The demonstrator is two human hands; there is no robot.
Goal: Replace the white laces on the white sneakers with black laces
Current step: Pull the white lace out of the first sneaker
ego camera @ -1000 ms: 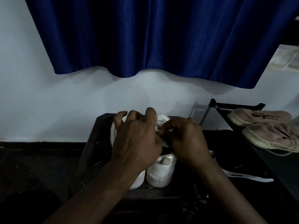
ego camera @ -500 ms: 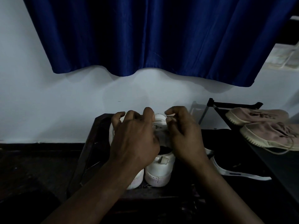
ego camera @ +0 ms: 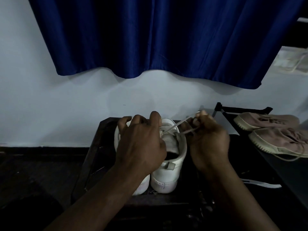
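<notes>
Head view: white sneakers (ego camera: 168, 174) stand side by side on a dark stand (ego camera: 93, 155) below a blue curtain (ego camera: 150, 39). The left hand (ego camera: 141, 144) curls over them, hiding most of one; the right hand (ego camera: 208, 140) pinches a white lace (ego camera: 175, 126) drawn taut from the other. Pinkish shoes (ego camera: 275, 135) lie at right

I saw a dark low table (ego camera: 106, 130) carrying the pair of white sneakers (ego camera: 168, 174) side by side and touching, heels toward me. One sat mostly under the left hand (ego camera: 141, 144). The other stood between that hand and the right hand (ego camera: 208, 140). Just right of the right hand, on a dark surface I couldn't make out clearly, lay a black thing with a white strip (ego camera: 261, 183). Farther right of that hand, a black rack (ego camera: 241, 110) held two pinkish shoes (ego camera: 283, 142) with pale ridged soles, one just behind the other.
</notes>
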